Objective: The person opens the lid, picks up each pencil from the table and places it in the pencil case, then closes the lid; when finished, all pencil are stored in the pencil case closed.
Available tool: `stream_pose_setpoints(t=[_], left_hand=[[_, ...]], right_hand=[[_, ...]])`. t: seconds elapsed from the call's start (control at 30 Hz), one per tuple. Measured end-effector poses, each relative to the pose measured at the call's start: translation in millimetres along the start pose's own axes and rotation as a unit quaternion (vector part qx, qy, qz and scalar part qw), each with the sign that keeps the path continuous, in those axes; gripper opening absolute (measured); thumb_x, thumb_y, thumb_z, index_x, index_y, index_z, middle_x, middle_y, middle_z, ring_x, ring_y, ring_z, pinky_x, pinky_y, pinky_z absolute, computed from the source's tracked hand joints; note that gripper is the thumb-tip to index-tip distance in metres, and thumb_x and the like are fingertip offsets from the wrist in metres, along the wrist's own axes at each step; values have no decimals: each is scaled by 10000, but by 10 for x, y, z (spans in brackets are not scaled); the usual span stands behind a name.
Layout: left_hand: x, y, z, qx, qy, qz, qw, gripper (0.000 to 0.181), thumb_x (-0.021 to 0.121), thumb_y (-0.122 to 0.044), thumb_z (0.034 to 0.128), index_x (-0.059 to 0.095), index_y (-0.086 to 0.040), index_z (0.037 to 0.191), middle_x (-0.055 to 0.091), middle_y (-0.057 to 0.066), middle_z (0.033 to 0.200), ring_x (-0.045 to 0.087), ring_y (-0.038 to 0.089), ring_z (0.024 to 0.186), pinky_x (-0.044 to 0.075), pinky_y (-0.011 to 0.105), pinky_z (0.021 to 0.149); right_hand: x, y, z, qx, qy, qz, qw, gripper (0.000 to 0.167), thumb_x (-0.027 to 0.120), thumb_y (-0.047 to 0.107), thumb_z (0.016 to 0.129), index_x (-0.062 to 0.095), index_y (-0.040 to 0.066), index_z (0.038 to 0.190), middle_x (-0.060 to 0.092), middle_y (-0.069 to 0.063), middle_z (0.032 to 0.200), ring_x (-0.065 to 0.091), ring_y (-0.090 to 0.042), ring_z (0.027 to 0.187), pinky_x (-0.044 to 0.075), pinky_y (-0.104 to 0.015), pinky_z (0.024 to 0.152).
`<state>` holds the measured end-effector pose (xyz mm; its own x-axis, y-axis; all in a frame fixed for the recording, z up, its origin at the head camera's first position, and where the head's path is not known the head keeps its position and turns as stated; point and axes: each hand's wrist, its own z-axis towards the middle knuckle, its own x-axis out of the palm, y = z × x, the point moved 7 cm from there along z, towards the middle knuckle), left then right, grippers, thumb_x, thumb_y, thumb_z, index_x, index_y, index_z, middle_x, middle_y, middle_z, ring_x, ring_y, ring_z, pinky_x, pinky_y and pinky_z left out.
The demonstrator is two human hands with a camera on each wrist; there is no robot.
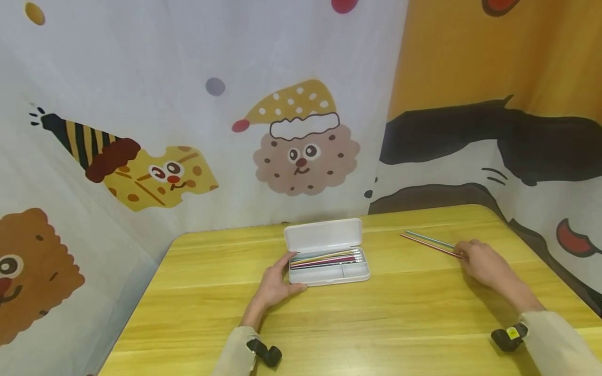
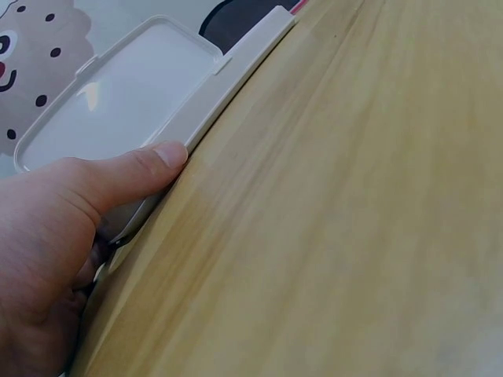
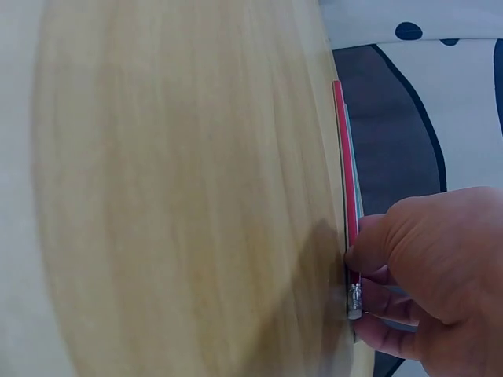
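A white pencil case (image 1: 317, 275) lies on the table with its lid raised at the back. Several pencils (image 1: 324, 259) in different colours lie side by side in its long compartment, eraser ends to the right. My left hand (image 1: 274, 284) grips the case's left end, thumb (image 2: 145, 169) on the front wall and fingers toward the back. To the right of the case, my right hand (image 1: 486, 266) pinches a red pencil (image 3: 343, 149) near its eraser end. A teal pencil (image 1: 430, 239) lies close beside the red one; its near end is hidden by the hand.
The yellow wood-grain table (image 1: 400, 324) meets a hanging cloth (image 1: 188, 52) printed with cartoon food at its back edge. A small front compartment (image 1: 356, 270) sits at the case's right. Black wrist cameras (image 1: 265, 353) are worn on both sleeves.
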<state>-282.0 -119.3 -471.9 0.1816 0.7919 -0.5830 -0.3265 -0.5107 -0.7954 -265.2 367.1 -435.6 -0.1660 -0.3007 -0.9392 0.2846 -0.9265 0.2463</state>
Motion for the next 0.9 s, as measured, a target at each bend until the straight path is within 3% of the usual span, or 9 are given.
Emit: stream_pose_setpoints(t=[0.3,0.6,0.9], left_hand=[[-2,6,15,-11,17,-10,10000,879,919,-206,726,458,-131,1471,427,170,1521,426,318,1369,363,425,1115],[6,28,16,24,10,30,10000,874,922,-221,723,465,-140,1464,434,170,1516,429,328,1368,364,444,1115],[-7,0,4,-22,-18,100,9999,876,923,-237,718,471,-152,1463,450,149,1510,410,314,1382,350,450,1124]], right_hand=[[13,28,14,-48,58,40,10000,125,700,-44,844,677,-18,965,625,-157,855,623,-410,800,531,-579,671],[-99,288,44,-780,-503,145,9956,172,742,-68,811,693,30,944,619,-61,806,597,-254,705,523,-453,598],[-202,669,144,-1305,-580,141,9896,236,724,-128,783,681,63,914,608,-37,805,587,-216,697,515,-409,578]])
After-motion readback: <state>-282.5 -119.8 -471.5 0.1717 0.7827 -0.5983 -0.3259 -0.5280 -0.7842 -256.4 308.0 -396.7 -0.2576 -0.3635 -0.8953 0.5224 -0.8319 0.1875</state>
